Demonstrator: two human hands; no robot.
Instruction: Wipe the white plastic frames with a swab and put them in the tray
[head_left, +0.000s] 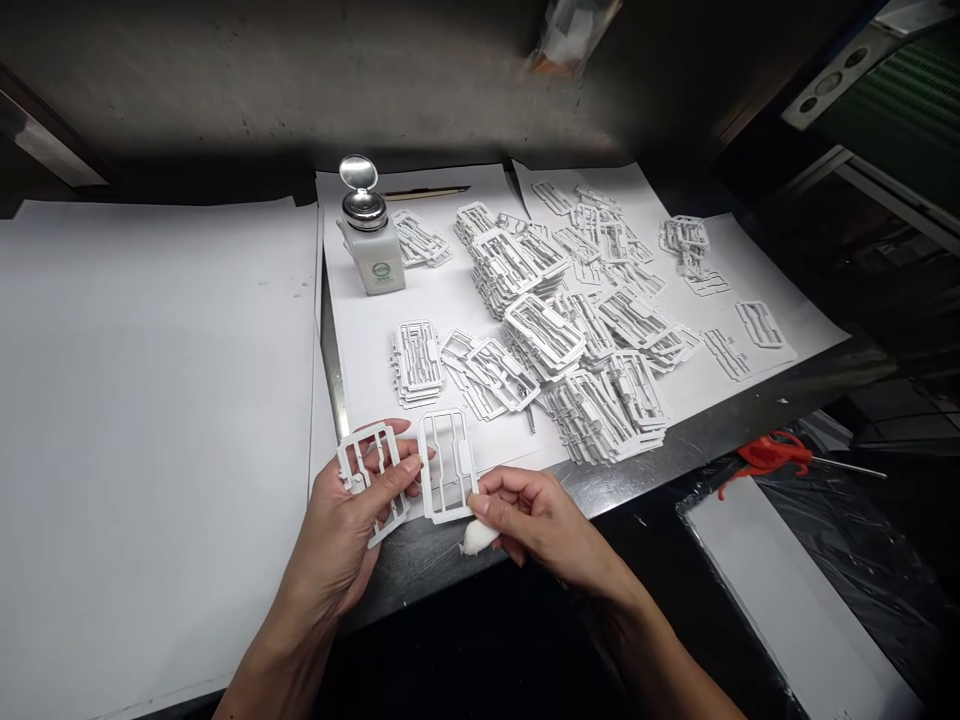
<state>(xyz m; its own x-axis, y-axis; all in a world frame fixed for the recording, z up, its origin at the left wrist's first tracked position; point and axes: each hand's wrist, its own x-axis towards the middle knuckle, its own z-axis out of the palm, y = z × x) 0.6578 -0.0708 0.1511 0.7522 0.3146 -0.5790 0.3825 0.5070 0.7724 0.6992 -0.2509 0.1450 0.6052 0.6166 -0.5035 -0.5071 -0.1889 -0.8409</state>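
My left hand (349, 505) is closed on a white slotted frame (375, 457), thumb across its front. Beside it, a second white slotted frame (444, 515) is pinched at its lower right corner by my right hand (525, 510); its left edge meets my left fingertips. A white cotton wad (478, 537) sits under my right fingers, held in the same hand. Just beyond my hands lie a small stack of white frames (417, 360) and some loosely overlapping frames (501, 374).
Taller stacks of frames (544, 335) stand on white paper (367, 350). A dispenser bottle (381, 262) with its lid raised is behind, near tweezers (427, 191). Red-handled scissors (772, 455) lie at right. A large white sheet (150, 430) covers the left side.
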